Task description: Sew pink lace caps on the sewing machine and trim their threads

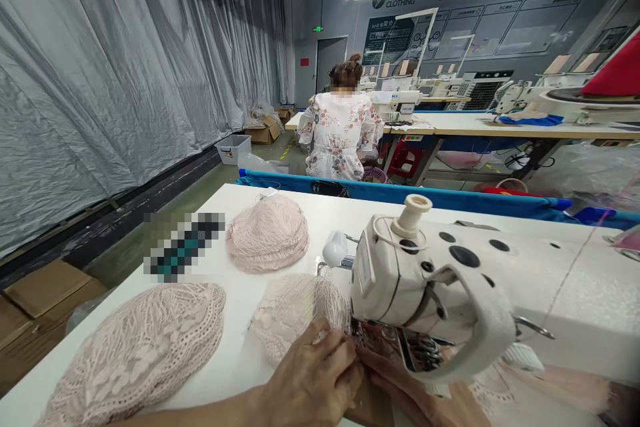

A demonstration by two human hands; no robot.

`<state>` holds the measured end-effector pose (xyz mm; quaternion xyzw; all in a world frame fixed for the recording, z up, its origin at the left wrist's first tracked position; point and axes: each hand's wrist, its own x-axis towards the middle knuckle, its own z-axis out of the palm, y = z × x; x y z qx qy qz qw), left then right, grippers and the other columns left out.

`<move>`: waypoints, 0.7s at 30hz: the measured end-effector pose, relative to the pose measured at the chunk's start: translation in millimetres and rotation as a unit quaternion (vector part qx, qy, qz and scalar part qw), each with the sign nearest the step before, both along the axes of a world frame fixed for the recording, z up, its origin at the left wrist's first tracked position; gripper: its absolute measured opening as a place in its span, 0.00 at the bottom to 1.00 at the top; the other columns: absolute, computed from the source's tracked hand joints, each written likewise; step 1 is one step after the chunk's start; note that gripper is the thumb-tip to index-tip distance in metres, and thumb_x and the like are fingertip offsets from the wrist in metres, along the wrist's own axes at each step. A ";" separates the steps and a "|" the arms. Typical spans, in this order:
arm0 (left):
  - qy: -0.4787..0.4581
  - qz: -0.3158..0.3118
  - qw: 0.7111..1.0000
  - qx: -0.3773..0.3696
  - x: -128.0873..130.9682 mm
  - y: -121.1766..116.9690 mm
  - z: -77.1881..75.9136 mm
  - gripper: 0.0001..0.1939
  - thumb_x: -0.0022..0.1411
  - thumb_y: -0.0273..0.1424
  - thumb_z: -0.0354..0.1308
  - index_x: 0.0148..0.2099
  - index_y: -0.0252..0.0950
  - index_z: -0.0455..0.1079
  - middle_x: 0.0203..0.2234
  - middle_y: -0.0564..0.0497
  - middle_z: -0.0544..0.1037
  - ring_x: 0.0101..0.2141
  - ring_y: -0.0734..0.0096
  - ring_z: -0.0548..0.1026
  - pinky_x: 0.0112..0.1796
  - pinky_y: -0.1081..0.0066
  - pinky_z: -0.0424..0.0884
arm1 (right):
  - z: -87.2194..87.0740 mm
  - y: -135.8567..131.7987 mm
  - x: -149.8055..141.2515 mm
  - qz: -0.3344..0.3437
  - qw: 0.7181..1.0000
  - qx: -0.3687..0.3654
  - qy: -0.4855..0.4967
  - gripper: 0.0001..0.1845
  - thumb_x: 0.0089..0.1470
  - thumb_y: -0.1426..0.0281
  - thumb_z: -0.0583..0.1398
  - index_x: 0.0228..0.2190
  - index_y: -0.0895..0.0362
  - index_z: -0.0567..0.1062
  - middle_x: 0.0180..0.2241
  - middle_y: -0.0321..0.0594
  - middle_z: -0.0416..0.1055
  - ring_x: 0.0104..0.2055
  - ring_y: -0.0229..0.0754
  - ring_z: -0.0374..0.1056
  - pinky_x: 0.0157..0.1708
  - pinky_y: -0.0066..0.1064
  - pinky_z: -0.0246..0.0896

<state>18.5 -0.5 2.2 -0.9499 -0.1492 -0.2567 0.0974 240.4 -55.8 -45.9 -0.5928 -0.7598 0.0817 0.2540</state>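
Note:
My left hand (pixel 317 373) has its fingers curled down on a pale pink lace cup piece (pixel 283 317), at the left of the white sewing machine (pixel 425 267). The edge of the lace runs in under the machine head. My right hand (pixel 415 387) is low under the machine head, its visible fingers stretched out flat toward my left fingertips. The machine's handle-shaped lever and head hide part of it. More pale lace (pixel 495 387) shows to the right of that hand. The needle and the stitching spot are hidden.
A stack of lace cups (pixel 270 233) lies behind my work, and a larger stack (pixel 145 353) to the left. A blurred-out object (pixel 185 247) lies by the left edge. Ahead, a person (pixel 340 127) sits at another sewing table. Cardboard boxes (pixel 45 307) stand on the floor.

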 end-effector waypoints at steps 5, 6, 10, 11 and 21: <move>0.017 -0.002 1.000 -0.023 -2.3 1.9 -0.8 0.14 0.64 0.38 0.56 0.42 0.30 0.68 0.36 0.48 0.73 0.39 0.69 0.69 0.44 0.65 0.64 | -4.6 2.7 1.0 0.014 0.999 0.013 -0.050 0.13 0.54 0.65 0.61 0.42 0.47 0.79 0.38 0.41 0.80 0.35 0.46 0.77 0.33 0.30 0.73; 0.016 -0.001 1.000 -0.023 -2.0 2.0 -1.0 0.13 0.64 0.37 0.56 0.42 0.30 0.67 0.36 0.49 0.73 0.39 0.70 0.69 0.44 0.65 0.64 | -4.5 2.9 1.1 0.013 0.998 0.013 -0.056 0.14 0.54 0.64 0.62 0.43 0.48 0.79 0.38 0.42 0.80 0.35 0.45 0.77 0.32 0.31 0.73; -0.039 0.002 0.999 -0.004 1.7 1.1 -0.4 0.07 0.67 0.24 0.50 0.39 0.29 0.68 0.34 0.49 0.72 0.38 0.72 0.69 0.43 0.66 0.63 | 1.7 1.5 4.7 0.022 0.998 0.009 -0.063 0.13 0.55 0.67 0.61 0.43 0.49 0.78 0.37 0.40 0.80 0.32 0.43 0.77 0.29 0.30 0.73; -0.057 0.000 0.998 0.001 2.8 0.8 0.0 0.08 0.67 0.22 0.48 0.38 0.29 0.69 0.33 0.49 0.72 0.37 0.72 0.69 0.43 0.66 0.63 | 4.3 0.8 6.3 0.031 0.997 0.009 -0.067 0.13 0.55 0.68 0.60 0.43 0.48 0.78 0.37 0.39 0.80 0.32 0.43 0.77 0.28 0.28 0.73; -0.058 0.002 0.998 0.003 4.1 -0.9 0.9 0.08 0.67 0.22 0.48 0.38 0.29 0.69 0.32 0.49 0.73 0.35 0.73 0.69 0.41 0.66 0.65 | -3.5 3.2 5.1 0.020 0.971 0.189 -0.148 0.15 0.59 0.66 0.54 0.36 0.49 0.81 0.35 0.43 0.80 0.34 0.49 0.77 0.27 0.33 0.72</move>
